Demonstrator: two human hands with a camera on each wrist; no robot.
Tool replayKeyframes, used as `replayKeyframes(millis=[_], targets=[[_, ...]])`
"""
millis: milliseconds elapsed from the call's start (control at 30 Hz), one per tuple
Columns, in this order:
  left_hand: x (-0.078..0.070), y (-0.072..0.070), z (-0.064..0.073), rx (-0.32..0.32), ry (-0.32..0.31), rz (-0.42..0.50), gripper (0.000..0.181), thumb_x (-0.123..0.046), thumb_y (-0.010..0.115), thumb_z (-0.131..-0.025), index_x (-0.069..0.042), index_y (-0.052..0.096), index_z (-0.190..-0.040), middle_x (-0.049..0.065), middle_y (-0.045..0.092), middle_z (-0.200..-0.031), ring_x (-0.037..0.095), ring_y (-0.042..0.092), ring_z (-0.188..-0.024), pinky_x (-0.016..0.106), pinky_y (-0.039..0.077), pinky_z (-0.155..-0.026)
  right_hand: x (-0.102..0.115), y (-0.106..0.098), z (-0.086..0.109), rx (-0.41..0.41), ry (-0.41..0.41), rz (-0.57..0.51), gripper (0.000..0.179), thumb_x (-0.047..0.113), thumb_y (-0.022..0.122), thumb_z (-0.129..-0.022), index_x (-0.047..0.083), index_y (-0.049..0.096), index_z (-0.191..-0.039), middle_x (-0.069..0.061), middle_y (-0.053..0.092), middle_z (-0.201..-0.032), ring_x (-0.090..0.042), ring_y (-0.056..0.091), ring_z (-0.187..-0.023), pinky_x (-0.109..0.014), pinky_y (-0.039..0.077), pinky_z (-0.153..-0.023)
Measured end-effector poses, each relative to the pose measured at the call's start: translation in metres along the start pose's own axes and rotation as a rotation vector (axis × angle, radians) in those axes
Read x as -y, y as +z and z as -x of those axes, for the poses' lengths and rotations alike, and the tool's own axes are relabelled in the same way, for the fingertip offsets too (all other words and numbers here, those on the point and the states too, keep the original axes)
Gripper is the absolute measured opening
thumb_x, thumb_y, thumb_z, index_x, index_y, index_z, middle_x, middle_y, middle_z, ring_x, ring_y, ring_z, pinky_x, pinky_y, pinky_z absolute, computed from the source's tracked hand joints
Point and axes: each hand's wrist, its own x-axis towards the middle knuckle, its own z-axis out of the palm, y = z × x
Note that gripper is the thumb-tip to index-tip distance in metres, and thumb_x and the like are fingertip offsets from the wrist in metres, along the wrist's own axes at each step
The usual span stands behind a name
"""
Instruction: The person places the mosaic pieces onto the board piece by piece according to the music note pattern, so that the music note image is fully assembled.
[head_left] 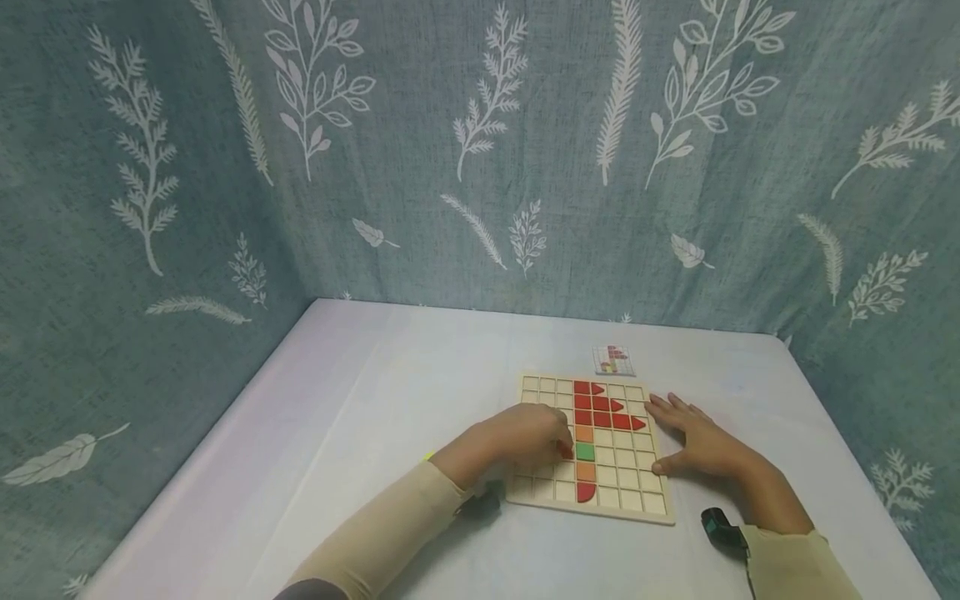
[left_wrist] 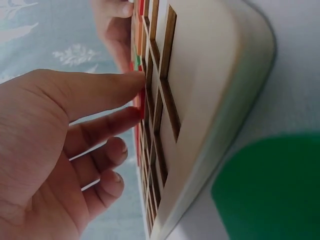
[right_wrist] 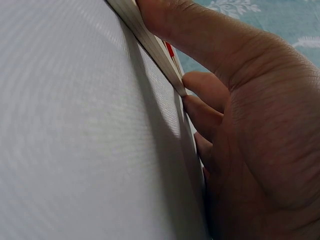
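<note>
A wooden grid board lies on the table with coloured tiles set in its cells. My left hand reaches over the left part of the board. Between its thumb and index finger it pinches a red tile, down at the cells, while the other fingers are loosely bent. Beside that tile runs a column with orange tiles, a green tile and a rounded red tile at the bottom. Rows of red tiles with pointed ends fill the upper part. My right hand rests along the board's right edge, thumb and fingertips touching it.
Behind the board lies a small pattern card showing a coloured figure on a grid. The white table meets a leaf-print curtain at the back and sides. A dark wrist device sits by the right wrist.
</note>
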Motion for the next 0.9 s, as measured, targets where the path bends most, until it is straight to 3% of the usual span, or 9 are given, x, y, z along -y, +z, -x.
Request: replayKeyframes(millis=[167,400,533,633,767,900], targets=[[0.005,-0.006,0.013,-0.016,-0.059,0.051,0.015,-0.020,0.070,-0.090,-0.022,0.075,-0.104,-0.015,0.063,-0.095,0.000,0.058,-0.088,0.021,0.047,-0.082,-0.001,0.000,0.000,0.006,0.009,0.022,0.118,0.062,0.081,-0.060,0.006,0.032,-0.151,-0.020,0.020,-0.157,-0.044,0.005,-0.143,-0.063,0.005,-0.109],[0.018,-0.027,0.050,0.003,-0.164,0.038,0.022,-0.022,0.070,-0.090,-0.016,0.073,-0.110,-0.009,0.066,-0.102,0.006,0.061,-0.096,0.027,0.049,-0.086,-0.001,0.000,0.000,-0.007,0.003,0.020,0.117,0.063,0.081,-0.060,0.008,0.032,-0.151,-0.020,0.020,-0.157,-0.044,0.006,-0.143,-0.064,0.006,-0.109],[0.026,-0.037,0.071,0.068,-0.229,0.036,0.025,-0.019,0.075,-0.085,-0.017,0.074,-0.109,-0.011,0.066,-0.099,0.007,0.060,-0.093,0.028,0.049,-0.083,0.000,0.000,-0.002,-0.002,0.007,0.018,0.117,0.061,0.081,-0.060,0.007,0.032,-0.151,-0.020,0.020,-0.157,-0.045,0.005,-0.143,-0.064,0.006,-0.109],[0.029,-0.040,0.084,0.144,-0.325,0.082,0.027,-0.017,0.079,-0.079,-0.021,0.075,-0.105,-0.012,0.065,-0.095,0.007,0.059,-0.088,0.030,0.050,-0.081,-0.001,0.001,-0.001,0.006,0.021,0.017,0.117,0.061,0.082,-0.060,0.007,0.032,-0.151,-0.020,0.019,-0.157,-0.046,0.005,-0.143,-0.066,0.006,-0.107],[0.028,-0.039,0.096,0.246,-0.470,0.115,0.030,-0.022,0.085,-0.073,-0.023,0.074,-0.101,-0.011,0.062,-0.088,0.011,0.057,-0.079,0.032,0.049,-0.076,0.000,0.001,0.000,0.003,0.023,0.026,0.118,0.061,0.082,-0.059,0.005,0.033,-0.151,-0.020,0.020,-0.157,-0.045,0.005,-0.143,-0.065,0.006,-0.108],[0.027,-0.036,0.104,0.314,-0.554,0.072,0.026,-0.028,0.083,-0.075,-0.021,0.071,-0.097,-0.008,0.059,-0.083,0.014,0.054,-0.074,0.035,0.048,-0.072,0.002,0.002,0.000,-0.001,0.008,0.022,0.117,0.060,0.082,-0.059,0.005,0.033,-0.150,-0.020,0.020,-0.157,-0.044,0.004,-0.143,-0.063,0.005,-0.109]])
